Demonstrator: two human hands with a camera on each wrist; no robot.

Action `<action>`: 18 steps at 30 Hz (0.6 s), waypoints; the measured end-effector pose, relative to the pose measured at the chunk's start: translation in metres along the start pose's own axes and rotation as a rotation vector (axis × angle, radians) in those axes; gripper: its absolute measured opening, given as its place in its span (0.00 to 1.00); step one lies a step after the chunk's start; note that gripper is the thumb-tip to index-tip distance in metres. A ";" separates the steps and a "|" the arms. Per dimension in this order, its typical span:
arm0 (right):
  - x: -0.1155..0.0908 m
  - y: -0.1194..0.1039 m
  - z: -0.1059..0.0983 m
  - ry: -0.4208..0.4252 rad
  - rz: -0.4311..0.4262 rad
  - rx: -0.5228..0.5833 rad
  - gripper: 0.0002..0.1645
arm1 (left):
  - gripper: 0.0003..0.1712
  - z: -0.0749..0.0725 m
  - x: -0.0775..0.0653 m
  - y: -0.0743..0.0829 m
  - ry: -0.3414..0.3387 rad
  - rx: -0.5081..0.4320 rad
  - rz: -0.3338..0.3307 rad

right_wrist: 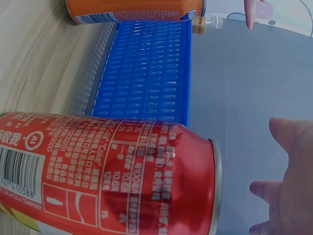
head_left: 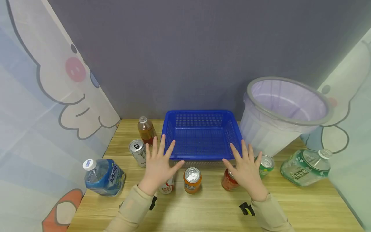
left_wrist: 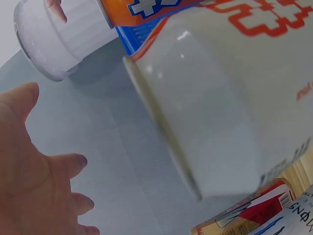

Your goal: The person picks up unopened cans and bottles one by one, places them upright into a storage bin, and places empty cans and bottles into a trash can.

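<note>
My left hand [head_left: 158, 167] is spread flat with fingers straight, hovering over a white can with red print [head_left: 166, 188], which it partly covers. My right hand [head_left: 246, 169] is likewise spread, above a red Coke can [head_left: 228, 182]. Neither hand holds anything. Between them stands an orange Fanta can [head_left: 192, 181]. In the left wrist view the white can [left_wrist: 220, 98] looms close beside the fingers; in the right wrist view the red can [right_wrist: 112, 176] does. A green can [head_left: 265, 165] stands right of my right hand, a Monster can [head_left: 138, 153] left of my left.
A blue plastic basket [head_left: 200, 159] sits at the table's back, beside a lined white bin [head_left: 261, 135]. A bottle of brown drink [head_left: 147, 130] stands back left. A blue-labelled bottle [head_left: 105, 177] is at far left, a green-labelled bottle [head_left: 304, 167] at far right. A grey wall rises behind.
</note>
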State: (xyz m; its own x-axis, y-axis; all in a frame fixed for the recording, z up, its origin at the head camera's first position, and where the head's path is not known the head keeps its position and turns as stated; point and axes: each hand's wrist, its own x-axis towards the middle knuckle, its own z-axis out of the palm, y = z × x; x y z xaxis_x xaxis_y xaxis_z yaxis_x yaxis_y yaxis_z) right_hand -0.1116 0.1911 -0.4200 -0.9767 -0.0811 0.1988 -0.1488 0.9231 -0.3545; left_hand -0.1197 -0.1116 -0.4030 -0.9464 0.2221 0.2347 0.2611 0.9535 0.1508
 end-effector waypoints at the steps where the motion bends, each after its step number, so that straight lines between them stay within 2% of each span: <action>1: 0.000 0.000 0.000 0.001 -0.001 0.005 0.42 | 0.46 0.000 0.000 -0.001 0.002 0.001 0.005; 6: 0.001 0.001 -0.001 0.032 -0.025 0.016 0.41 | 0.45 -0.006 0.002 -0.004 -0.019 -0.036 0.022; 10: 0.002 0.002 -0.002 0.122 -0.088 0.031 0.38 | 0.42 -0.014 0.006 -0.009 -0.061 -0.128 0.052; 14: 0.005 0.004 -0.003 0.225 -0.173 0.038 0.35 | 0.39 -0.021 0.012 -0.016 -0.079 -0.178 0.079; 18: 0.007 0.007 -0.004 0.266 -0.218 0.037 0.33 | 0.35 -0.025 0.018 -0.021 -0.081 -0.205 0.102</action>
State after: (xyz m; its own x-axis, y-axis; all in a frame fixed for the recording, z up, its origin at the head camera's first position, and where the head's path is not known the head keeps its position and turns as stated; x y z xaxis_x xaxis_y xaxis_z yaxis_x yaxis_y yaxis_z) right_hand -0.1185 0.1981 -0.4177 -0.8474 -0.1701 0.5029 -0.3603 0.8799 -0.3096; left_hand -0.1378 -0.1331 -0.3778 -0.9230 0.3390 0.1821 0.3818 0.8655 0.3241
